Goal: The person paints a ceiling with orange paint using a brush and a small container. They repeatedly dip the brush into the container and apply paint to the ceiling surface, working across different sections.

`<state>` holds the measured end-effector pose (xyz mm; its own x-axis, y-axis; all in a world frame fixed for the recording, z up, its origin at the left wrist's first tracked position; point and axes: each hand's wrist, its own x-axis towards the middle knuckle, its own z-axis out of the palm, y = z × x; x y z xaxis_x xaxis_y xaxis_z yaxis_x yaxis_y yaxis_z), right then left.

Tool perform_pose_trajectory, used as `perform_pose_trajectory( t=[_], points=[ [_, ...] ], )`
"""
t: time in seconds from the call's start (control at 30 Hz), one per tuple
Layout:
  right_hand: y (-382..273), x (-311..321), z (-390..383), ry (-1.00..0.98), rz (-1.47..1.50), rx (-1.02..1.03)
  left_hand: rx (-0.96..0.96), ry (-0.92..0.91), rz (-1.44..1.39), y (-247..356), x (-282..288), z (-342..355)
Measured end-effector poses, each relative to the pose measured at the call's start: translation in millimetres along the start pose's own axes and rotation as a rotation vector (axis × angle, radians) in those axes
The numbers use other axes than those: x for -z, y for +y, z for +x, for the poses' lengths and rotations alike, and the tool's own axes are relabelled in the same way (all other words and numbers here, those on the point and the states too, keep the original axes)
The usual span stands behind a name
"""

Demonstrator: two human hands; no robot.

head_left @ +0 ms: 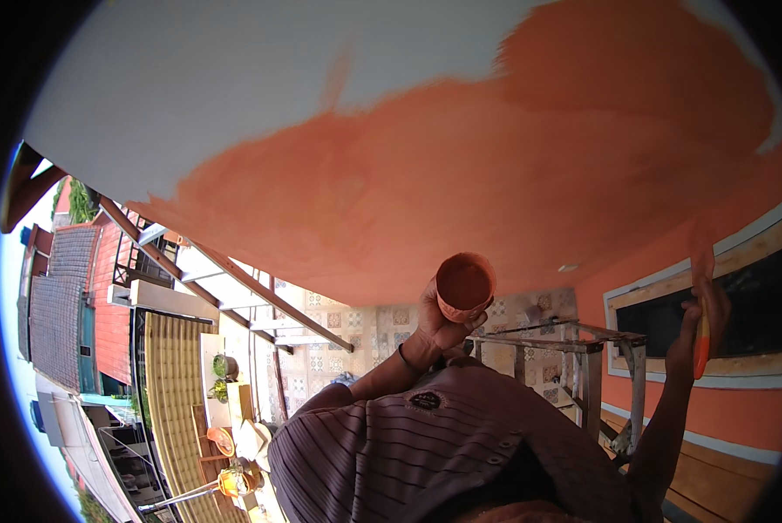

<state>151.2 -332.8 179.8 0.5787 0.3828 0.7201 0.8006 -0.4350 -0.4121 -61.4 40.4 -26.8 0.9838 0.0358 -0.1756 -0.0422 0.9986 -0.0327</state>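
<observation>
My left hand [441, 324] is wrapped round a small cup [466, 307] from below and the side, with a dark band on the wrist. Orange-brown paint [468, 277] shows inside the cup, and its outside is smeared with the same colour. Off to the right, my raised right hand [712, 307] grips a paintbrush [702, 347] by its orange handle. The brush head points up and is blurred against the orange surface; whether it touches cannot be told. Above both hands spreads a large wall surface [426, 166], patchy orange below and bare white toward the upper left.
A worn, paint-spotted stand [593, 347] is close by my body on the right. Beyond it, a framed dark window [731, 292] is set in an orange wall. A ladder [260, 305] leans at the left over patterned floor tiles [356, 327]. Potted plants [223, 366] stand farther left.
</observation>
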Motion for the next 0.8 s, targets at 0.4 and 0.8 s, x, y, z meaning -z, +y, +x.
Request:
perform_pose_trajectory(
  t=[0.4,0.8],
  points=[
    [-86.1,-101.0,52.9,0.123,1.217,-0.487,0.048,0.020,0.109,-14.0,-40.3,51.0],
    [-98.7,-116.9,28.9,0.089,1.001,-0.355,0.044,-0.079,0.207,-20.9,-50.9,68.6]
  ],
)
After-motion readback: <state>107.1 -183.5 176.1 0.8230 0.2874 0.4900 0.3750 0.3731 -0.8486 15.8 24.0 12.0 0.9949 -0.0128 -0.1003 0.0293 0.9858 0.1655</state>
